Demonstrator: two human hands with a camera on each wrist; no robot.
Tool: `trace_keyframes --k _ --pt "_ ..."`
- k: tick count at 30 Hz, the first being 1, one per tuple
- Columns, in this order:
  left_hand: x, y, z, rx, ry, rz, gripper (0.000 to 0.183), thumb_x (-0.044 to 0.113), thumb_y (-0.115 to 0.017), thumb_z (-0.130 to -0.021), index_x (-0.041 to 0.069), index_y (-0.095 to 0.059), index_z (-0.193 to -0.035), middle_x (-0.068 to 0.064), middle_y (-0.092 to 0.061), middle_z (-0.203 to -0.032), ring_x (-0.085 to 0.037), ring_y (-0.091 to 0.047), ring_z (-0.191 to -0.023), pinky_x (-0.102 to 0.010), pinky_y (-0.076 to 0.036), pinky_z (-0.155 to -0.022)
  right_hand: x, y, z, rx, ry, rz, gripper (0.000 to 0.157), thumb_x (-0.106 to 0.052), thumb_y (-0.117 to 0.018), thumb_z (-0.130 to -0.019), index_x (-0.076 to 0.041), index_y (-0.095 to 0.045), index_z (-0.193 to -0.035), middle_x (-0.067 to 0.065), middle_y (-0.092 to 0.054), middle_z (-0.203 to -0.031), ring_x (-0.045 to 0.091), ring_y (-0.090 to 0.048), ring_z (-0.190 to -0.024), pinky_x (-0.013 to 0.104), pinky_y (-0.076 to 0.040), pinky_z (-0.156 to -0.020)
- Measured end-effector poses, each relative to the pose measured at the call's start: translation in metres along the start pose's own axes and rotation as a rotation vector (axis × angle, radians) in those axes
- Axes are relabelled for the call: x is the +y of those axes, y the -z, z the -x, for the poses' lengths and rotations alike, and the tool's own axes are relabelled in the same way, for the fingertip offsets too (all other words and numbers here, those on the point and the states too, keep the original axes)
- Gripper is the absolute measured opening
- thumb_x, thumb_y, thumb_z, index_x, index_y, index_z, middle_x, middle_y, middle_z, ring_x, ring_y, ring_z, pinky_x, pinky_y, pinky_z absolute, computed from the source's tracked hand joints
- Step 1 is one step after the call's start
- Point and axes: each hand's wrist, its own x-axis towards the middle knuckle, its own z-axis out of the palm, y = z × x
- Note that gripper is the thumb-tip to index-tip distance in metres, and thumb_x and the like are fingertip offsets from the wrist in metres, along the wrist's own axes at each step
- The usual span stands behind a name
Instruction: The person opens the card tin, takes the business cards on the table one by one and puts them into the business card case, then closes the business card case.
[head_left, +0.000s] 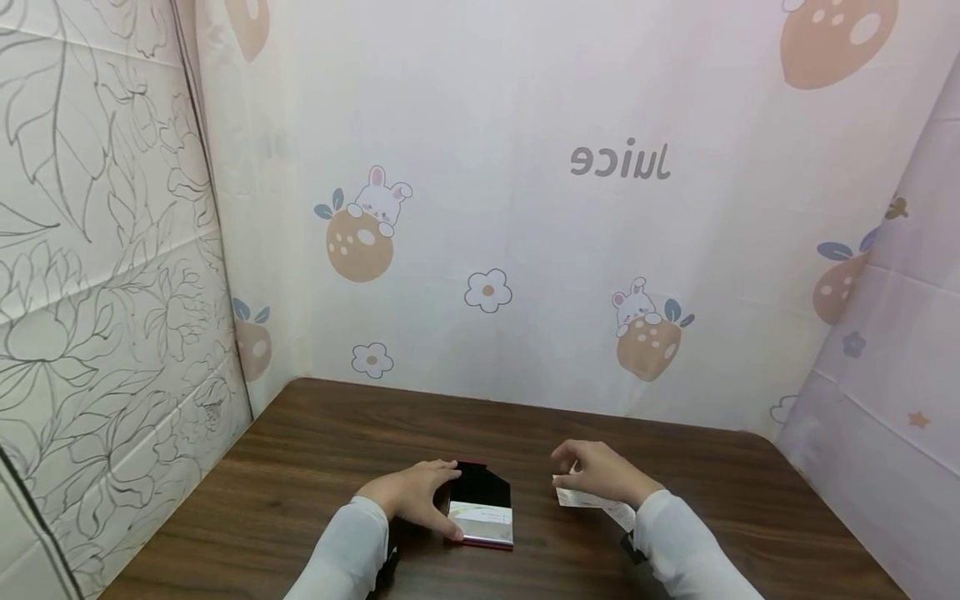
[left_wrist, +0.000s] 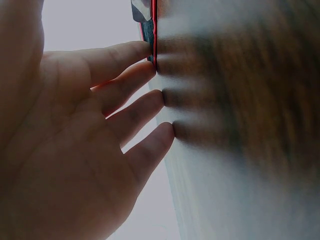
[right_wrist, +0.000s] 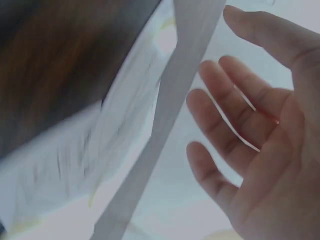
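Note:
A flat card holder (head_left: 474, 486) with a black flap, red edges and a pale printed card (head_left: 483, 523) across its lower half lies on the table. My left hand (head_left: 414, 495) spans its left side, thumb by the near corner and a fingertip by the far one. Fairly straight fingers show in the left wrist view, their tips on the tabletop and one against the red edge (left_wrist: 154, 30). To the right, my right hand (head_left: 602, 472) hovers over a white printed paper (head_left: 613, 507). In the right wrist view a gap separates its loosely bent fingers from that paper (right_wrist: 127, 95).
The dark wooden table (head_left: 322, 467) reaches back to a pale curtain (head_left: 480, 208) printed with rabbits and fruit. Line-drawn flower sheeting (head_left: 112, 250) hangs on the left, and more pale sheeting (head_left: 900, 350) on the right.

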Motion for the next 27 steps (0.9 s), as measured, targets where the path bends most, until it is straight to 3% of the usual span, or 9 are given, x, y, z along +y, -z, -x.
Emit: trace_keyframes --k 7,14,21,27 --pt "0.0 -0.001 -0.001 0.004 0.006 -0.012 0.095 0.065 -0.069 -0.067 0.015 -0.039 -0.142 -0.004 -0.031 -0.151 -0.028 -0.024 -0.135 -0.057 -0.03 -0.105 0.024 0.019 0.005 0.041 -0.121 0.084 0.041 -0.031 -0.075 -0.076 -0.007 -0.063 -0.107 0.007 -0.065 -0.099 0.021 -0.058 -0.09 0.047 -0.051 -0.079" --pt "0.0 -0.001 -0.001 -0.003 0.01 -0.005 0.095 0.064 -0.069 -0.067 0.015 -0.039 -0.142 -0.004 -0.031 -0.151 -0.028 -0.024 -0.135 -0.057 -0.03 -0.105 0.043 0.03 0.008 -0.002 -0.266 0.159 0.052 -0.039 -0.079 -0.069 -0.006 -0.063 -0.106 0.007 -0.066 -0.098 0.022 -0.058 -0.088 0.051 -0.05 -0.079" --pt "0.0 0.0 0.0 0.007 -0.01 -0.002 0.095 0.063 -0.069 -0.068 0.013 -0.039 -0.142 -0.006 -0.031 -0.15 -0.029 -0.024 -0.135 -0.056 -0.03 -0.106 0.056 0.027 0.005 -0.06 -0.319 0.142 0.063 -0.044 -0.082 -0.063 -0.002 -0.063 -0.106 0.009 -0.065 -0.097 0.024 -0.058 -0.089 0.051 -0.05 -0.081" --pt "0.001 0.001 0.001 0.001 -0.019 -0.003 0.095 0.063 -0.069 -0.068 0.012 -0.039 -0.142 -0.006 -0.032 -0.15 -0.029 -0.024 -0.135 -0.055 -0.03 -0.106 0.06 0.021 0.002 -0.062 -0.356 0.135 0.055 -0.038 -0.084 -0.062 -0.003 -0.063 -0.1 0.006 -0.063 -0.09 0.019 -0.055 -0.082 0.047 -0.05 -0.08"
